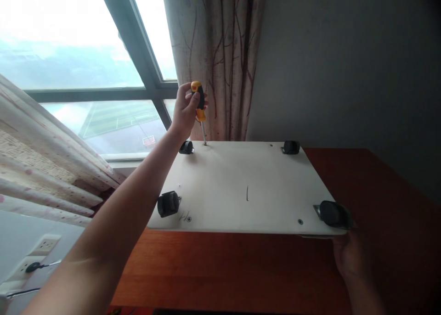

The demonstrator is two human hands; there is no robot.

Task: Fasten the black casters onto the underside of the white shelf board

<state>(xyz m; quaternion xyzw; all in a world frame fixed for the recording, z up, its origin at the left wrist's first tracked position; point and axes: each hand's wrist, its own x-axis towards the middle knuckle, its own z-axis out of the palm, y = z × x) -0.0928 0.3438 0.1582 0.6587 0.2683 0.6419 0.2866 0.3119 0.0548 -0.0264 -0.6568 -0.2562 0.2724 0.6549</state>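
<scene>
My left hand (186, 107) is wrapped around the yellow and black handle of a screwdriver (200, 104). The screwdriver stands nearly upright, its tip on a screw near the far left edge of a white board (237, 182). Black casters stick up from the board: one far left (186, 147), one far right (291, 147), one near left (168, 204) and one near right (332, 213). At the near right corner, my right hand (349, 255) grips the board's edge, dim and slightly blurred, with its fingers partly hidden.
The board lies on top of something on a reddish-brown wooden table (220, 269). Screws (300, 222) show near its corners. Curtains (220, 62) and a window (103, 94) stand behind. Wall sockets (46, 245) with a black plug (33, 267) are at the lower left.
</scene>
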